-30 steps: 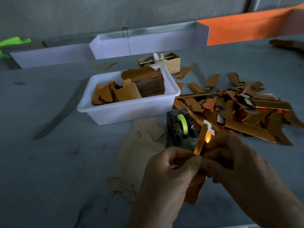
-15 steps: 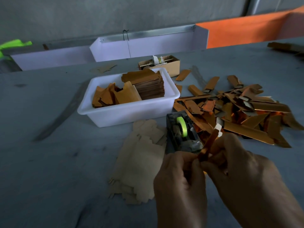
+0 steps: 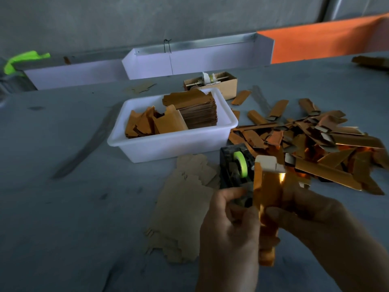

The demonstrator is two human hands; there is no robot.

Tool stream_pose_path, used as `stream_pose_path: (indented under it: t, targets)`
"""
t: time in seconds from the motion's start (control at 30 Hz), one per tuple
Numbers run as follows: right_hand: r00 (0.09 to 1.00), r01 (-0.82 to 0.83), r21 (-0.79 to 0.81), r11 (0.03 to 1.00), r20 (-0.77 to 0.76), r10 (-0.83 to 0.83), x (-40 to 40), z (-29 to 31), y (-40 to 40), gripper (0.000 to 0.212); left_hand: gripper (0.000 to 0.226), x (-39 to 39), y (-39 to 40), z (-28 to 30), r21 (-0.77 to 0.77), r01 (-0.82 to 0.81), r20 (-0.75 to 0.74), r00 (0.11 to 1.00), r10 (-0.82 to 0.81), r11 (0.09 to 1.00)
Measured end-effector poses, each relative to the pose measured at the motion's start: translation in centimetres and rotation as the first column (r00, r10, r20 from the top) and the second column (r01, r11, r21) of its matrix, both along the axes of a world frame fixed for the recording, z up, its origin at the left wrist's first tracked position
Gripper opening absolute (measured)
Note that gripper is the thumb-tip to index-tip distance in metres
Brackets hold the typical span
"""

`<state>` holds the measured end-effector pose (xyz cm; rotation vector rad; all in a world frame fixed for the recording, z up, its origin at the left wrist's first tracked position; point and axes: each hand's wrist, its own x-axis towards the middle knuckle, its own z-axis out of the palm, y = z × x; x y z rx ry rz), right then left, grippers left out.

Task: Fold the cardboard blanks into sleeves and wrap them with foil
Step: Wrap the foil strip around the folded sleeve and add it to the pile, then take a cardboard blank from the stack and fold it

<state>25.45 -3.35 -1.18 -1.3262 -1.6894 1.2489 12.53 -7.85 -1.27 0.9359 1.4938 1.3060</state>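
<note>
Upright gold foil sleeve (image 3: 268,194), pale cardboard blanks (image 3: 181,209) flat on table

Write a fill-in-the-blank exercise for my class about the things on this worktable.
1. The roll of tape in the black tape dispenser is ____ in colour.
2. The stack of brown cardboard blanks stands inside a white plastic ____.
3. The pile of finished copper foil-wrapped sleeves lies to the ____ of the white plastic tub.
4. The left hand and right hand hold one shiny copper ____-wrapped sleeve.

Missing words: green; tub; right; foil

The black tape dispenser (image 3: 236,168) is set just before the white plastic tub (image 3: 172,144) — flat tan cardboard blanks (image 3: 181,207) to its left, shiny copper foil-wrapped sleeves (image 3: 315,144) heaped to its right.
</note>
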Motion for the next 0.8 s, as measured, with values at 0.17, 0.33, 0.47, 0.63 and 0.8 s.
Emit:
stream_pose_path:
  t: [0.17,0.33,0.47,0.63,0.8]
  targets:
    - [0.995,-0.005,-0.079,0.997,-0.097,-0.002,1.3,-0.8,1.1,0.021,0.008,-2.1,0.5,-0.8,-0.007,0.082,-0.260,0.962,-0.081,0.997]
    - [0.898,0.334,-0.058,0.941,-0.284,-0.337,3.5,-0.3,4.6,0.016,0.029,-5.1,1.7,-2.1,0.084,-0.207,-0.822,0.539,0.186,0.975]
    - [0.786,0.513,-0.063,0.856,-0.367,-0.498,3.5,-0.7,5.5,0.013,0.063,-6.3,2.1,-4.5,-0.209,-0.227,-0.949,0.280,-0.142,0.951]
    - [0.867,0.437,-0.069,0.897,-0.233,-0.440,1.2,-2.1,3.0,0.020,0.070,-7.6,2.9,-5.1,-0.129,-0.276,-0.887,0.461,0.013,0.952]
    - [0.906,0.352,-0.074,0.933,-0.224,-0.360,0.2,-1.8,2.5,0.022,0.036,-9.1,2.8,-5.1,0.016,-0.395,-0.617,0.719,0.320,0.919]
